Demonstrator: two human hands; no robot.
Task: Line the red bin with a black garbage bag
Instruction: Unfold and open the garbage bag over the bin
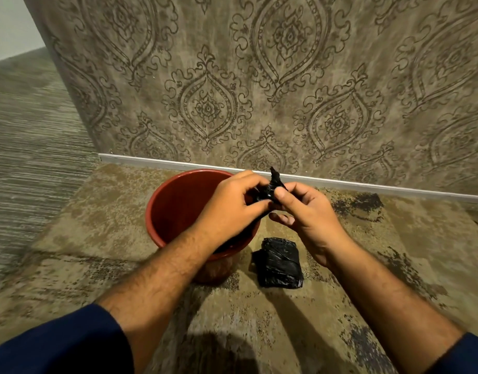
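Observation:
A round red bin (175, 209) stands upright on the carpet near the wall, its inside bare. Above its right rim, my left hand (229, 211) and my right hand (305, 214) both pinch a bunched-up black garbage bag (270, 187). A crumpled tip of the bag sticks up between my thumbs, and a strip of it hangs down behind my left wrist into the bin. A folded pack of black garbage bags (279, 263) lies flat on the carpet just right of the bin, below my right hand.
A patterned wall with a white baseboard (178, 165) runs right behind the bin. Mottled tan carpet (102, 233) covers the floor around it. A grey striped floor (24, 147) lies to the left, past the wall's corner.

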